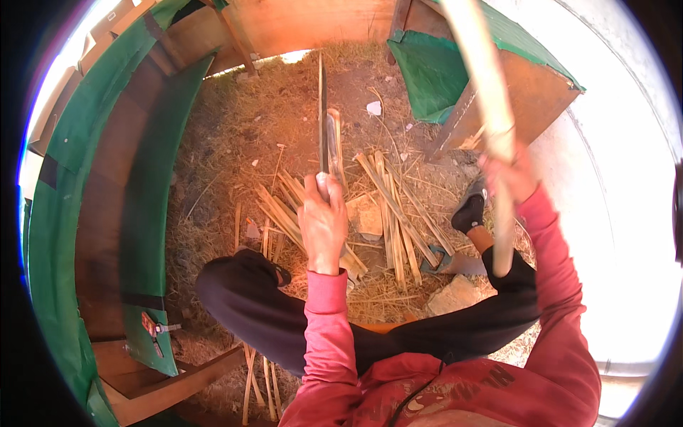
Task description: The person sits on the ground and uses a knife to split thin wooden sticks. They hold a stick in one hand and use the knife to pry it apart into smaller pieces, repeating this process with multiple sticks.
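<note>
The long blade (321, 114) looks like dull grey metal, smooth; the pale stick (491, 107) is bare wood, matt and smooth; the split strips (395, 213) are raw, fibrous wood; the ground (242, 135) is dry straw and rough soil; the sleeves (324, 334) are soft red cloth.

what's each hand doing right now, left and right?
Left hand: closed around the handle of a long knife.
Right hand: closed around a long pale wooden stick, raised.
</note>
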Motion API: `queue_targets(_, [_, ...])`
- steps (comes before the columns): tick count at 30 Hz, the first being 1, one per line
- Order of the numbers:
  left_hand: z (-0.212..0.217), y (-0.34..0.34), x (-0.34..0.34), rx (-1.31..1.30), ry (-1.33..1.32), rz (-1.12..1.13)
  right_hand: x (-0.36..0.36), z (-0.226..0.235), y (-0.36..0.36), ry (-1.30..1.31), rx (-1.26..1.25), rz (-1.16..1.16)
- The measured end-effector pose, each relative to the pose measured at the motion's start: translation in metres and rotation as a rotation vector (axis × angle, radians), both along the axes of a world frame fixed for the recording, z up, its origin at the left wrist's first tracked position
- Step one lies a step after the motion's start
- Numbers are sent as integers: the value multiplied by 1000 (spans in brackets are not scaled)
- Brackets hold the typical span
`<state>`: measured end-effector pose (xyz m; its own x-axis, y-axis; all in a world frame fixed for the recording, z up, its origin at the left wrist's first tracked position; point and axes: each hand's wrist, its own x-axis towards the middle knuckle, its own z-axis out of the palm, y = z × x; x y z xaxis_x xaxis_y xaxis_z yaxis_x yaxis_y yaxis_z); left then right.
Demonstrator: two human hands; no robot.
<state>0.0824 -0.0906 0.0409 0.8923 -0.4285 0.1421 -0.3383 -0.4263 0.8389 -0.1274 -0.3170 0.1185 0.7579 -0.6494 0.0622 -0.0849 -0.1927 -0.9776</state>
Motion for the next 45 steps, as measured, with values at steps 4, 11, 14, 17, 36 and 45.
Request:
queue_targets(4, [4,6,-2,72,-203,49,0,82,-2,46,-160,-119])
queue_targets(11, [4,-3,1,34,-208,-32,-32,-9,25,628,-53,11])
queue_targets(14, [-10,-12,5,5,-178,-80,-28,-6,30,617,12,85])
queue_targets(17, [-15,-11,-2,-9,-166,-72,-29,11,34,401,-95,35])
queue_targets(36, [-29,-6,-12,37,-111,-63,-23,-75,-6,478,39,-37])
queue_targets(45, [-34,-7,-13,-39,-230,28,-7,32,-26,-166,-220,-95])
